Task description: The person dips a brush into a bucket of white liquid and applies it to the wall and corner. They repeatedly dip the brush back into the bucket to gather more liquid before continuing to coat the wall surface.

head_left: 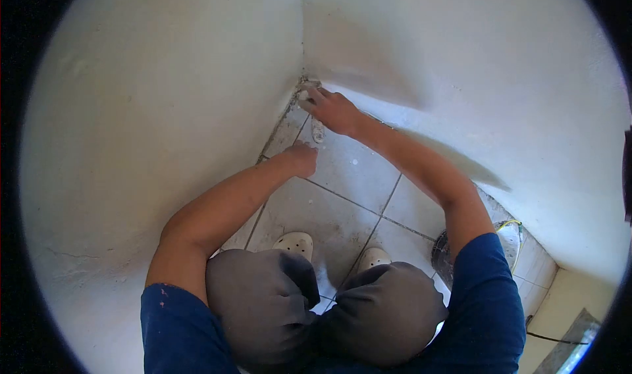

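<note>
My right hand (334,113) reaches into the floor corner, its fingers curled at a small pale lump (304,96). Exactly what those fingers grip cannot be made out. Lower and slightly left, my left hand (304,159) is closed like a fist just above the floor tiles (349,167); anything inside it is hidden. Between both hands lies a narrow, pale, round-ended piece (318,132), stained and too small to name. Rough, crumbly grey material (309,82) shows where the two walls meet the floor.
White walls rise on the left (164,111) and right (474,65). A dark bucket (442,259) stands by my right knee, partly hidden by my arm. Behind it is a yellow cord (510,224) near the wall. My feet wear cream clogs (296,244).
</note>
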A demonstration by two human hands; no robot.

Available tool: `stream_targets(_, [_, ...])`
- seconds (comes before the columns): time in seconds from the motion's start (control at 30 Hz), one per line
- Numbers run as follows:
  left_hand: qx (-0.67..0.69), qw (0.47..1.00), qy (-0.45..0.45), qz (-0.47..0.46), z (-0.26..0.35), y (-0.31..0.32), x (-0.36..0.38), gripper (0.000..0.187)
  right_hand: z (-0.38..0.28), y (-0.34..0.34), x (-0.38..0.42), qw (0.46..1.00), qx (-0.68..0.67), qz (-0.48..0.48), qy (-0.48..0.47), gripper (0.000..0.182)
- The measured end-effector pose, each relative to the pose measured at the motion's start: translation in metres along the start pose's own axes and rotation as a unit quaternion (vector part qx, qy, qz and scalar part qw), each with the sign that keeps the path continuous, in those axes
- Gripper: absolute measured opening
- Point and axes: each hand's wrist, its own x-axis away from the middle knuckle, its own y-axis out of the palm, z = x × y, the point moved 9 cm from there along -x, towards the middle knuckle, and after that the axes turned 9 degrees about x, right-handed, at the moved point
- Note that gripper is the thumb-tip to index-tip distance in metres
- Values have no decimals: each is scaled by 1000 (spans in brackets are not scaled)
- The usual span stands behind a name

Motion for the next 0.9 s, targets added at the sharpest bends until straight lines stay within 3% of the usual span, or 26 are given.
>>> stream_targets(0.07, [-11, 999, 20, 25, -1, -5, -3, 36, 20, 0, 0, 997, 49, 52, 27, 49])
stream_targets(0.13, [17, 999, 18, 49, 0, -3, -1, 36, 28, -41, -5, 991, 39, 111, 59, 47])
stream_targets(0.17, [21, 998, 30, 53, 0, 6, -2, 35, 29, -66, -3, 985, -40, 151, 75, 44])
stream_targets(0.27, [12, 997, 50, 65, -7, 11, -10, 33, 44, -125, 13, 906, -156, 353, 174, 40])
stream_targets(0.37, [18, 998, 30, 47, -6, 15, -5, 31, 40, -183, 27, 802, -131, 556, 172, 35])
stream_targets(0.47, [32, 999, 9, 32, -2, 8, 6, 30, 37, -178, 18, 753, -124, 620, 183, 32])
stream_targets(0.53, [5, 1000, 13, 11, 2, 3, 9, 29, 40, -115, 6, 809, -141, 514, 249, 33])
stream_targets(0.6, [27, 998, 27, 58, 3, -4, 12, 29, 43, -37, 11, 831, -209, 410, 312, 36])
stream_targets(0.73, [12, 998, 27, 47, 4, 1, 11, 30, 45, -1, 32, 855, -248, 298, 345, 39])
stream_targets(0.83, [-24, 999, 31, -30, 1, 15, -2, 39, 53, -60, 12, 863, -198, 399, 238, 38])
stream_targets(0.9, [4, 996, 75, 53, -3, 5, -19, 30, 44, -159, 3, 846, -97, 478, 216, 31])
